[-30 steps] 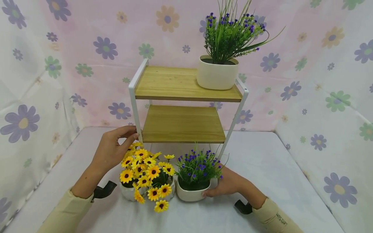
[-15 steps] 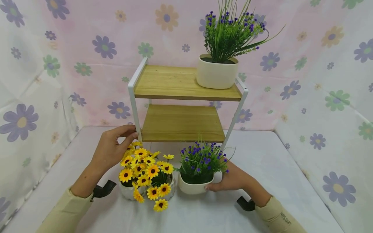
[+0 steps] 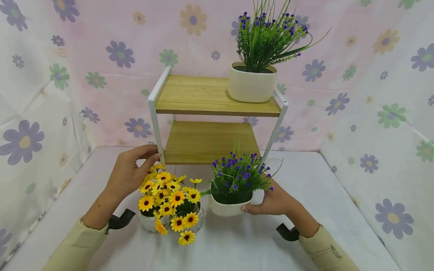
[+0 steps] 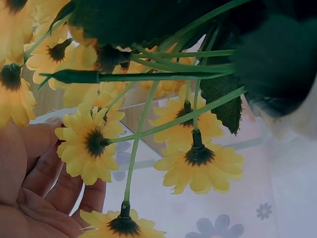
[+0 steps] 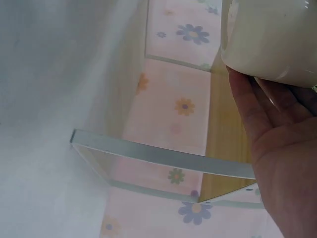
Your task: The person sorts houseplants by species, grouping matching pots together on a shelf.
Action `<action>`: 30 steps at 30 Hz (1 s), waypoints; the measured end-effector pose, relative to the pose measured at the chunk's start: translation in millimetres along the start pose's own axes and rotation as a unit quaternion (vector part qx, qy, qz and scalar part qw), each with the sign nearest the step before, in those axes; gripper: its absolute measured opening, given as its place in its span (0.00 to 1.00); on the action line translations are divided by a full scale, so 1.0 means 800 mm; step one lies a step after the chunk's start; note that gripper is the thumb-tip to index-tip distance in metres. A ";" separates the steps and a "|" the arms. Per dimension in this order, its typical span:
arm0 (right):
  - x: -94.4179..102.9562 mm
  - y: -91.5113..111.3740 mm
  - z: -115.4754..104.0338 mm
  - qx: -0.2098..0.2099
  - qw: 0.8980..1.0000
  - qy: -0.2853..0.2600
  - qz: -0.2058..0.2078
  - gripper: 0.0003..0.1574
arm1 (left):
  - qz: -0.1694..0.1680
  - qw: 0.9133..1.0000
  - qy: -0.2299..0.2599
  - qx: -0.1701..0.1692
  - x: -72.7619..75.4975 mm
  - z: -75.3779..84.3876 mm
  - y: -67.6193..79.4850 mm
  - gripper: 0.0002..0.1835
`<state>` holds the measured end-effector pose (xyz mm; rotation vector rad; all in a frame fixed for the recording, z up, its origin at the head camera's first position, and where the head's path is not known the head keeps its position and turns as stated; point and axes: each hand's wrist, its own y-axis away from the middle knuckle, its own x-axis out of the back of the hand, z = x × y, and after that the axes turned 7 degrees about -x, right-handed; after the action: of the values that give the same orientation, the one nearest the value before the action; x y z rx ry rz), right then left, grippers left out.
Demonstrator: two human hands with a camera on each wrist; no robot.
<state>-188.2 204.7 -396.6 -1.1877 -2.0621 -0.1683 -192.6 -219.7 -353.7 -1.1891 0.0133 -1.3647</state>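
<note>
So the right hand [image 3: 271, 199] has a firm grip on a small cream oval pot of purple flowers and thin green grass blades [image 3: 234, 190], just below the middle of the frame. The pot is upright, and in the right wrist view its base looks clear of the table [image 3: 268, 248] – fingers pressed along its side.

The left hand [image 3: 127, 173], left of center, has its grip pinched on the front left post of a white-framed shelf rack with pale wood boards [image 3: 196, 92]. That rack takes up the middle of the frame. In the left wrist view the flowers cover part of the fingers.

A clump of yellow artificial daisies with dark centers in whitish pots [image 3: 176, 199] stands on the table, lower middle-left, just beside the cream pot.

On the top board, upper right of center, there's a bigger cream oval pot of purple flowers and tall grass [image 3: 252, 87] – upright, near the board's right end.
</note>
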 end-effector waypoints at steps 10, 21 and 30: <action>0.013 -0.010 -0.014 0.036 0.999 -0.013 0.009 0.68 | 0.001 1.000 0.002 0.004 -0.001 -0.001 0.001 0.11; 0.027 -0.009 -0.029 0.019 0.999 -0.015 0.047 0.70 | 0.001 1.000 0.002 0.000 0.002 0.000 -0.001 0.12; 0.040 -0.022 -0.048 0.069 0.994 -0.013 0.082 0.63 | 0.001 1.000 0.002 0.002 0.000 -0.001 0.000 0.12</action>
<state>-191.5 199.5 -343.7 -1.2710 -1.9550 0.0675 -192.8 -220.2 -354.0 -1.1824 0.0149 -1.3654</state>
